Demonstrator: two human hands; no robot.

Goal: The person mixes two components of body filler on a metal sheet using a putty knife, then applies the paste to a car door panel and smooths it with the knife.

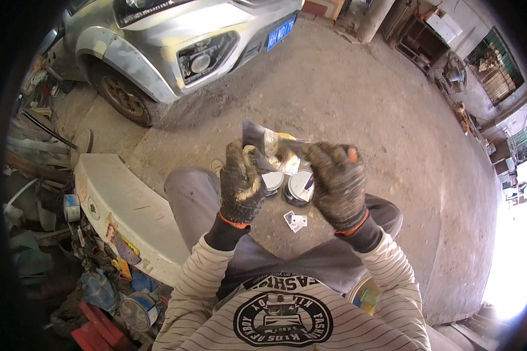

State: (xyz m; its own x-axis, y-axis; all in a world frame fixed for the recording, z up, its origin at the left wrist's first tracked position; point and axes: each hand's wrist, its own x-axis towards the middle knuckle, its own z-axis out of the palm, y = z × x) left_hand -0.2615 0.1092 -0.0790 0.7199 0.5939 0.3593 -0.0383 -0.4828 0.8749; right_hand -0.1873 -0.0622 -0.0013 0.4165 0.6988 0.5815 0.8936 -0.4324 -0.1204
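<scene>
My left hand [243, 182], in a dark, putty-stained work glove, grips a dark flat plate [253, 135] at chest height. Cream and yellow putty-like paste [271, 144] is smeared over it. My right hand [337, 184], gloved alike with a fingertip bare, is closed around a narrow spreader-like tool [295, 144]. Motion blurs this tool, and its far end meets the paste. Below the hands, two lidded tins [297, 186] stand on the floor between my legs, partly hidden. A few playing cards [297, 221] lie nearer to me.
A car [158, 57] with sanded, filler-patched bodywork stands ahead on the left. Beside my left knee lies a pale car body panel [127, 206], with scrap and tins [138, 310] past it. An open tub [365, 295] sits by my right hip. A fan [456, 74] stands along the right wall.
</scene>
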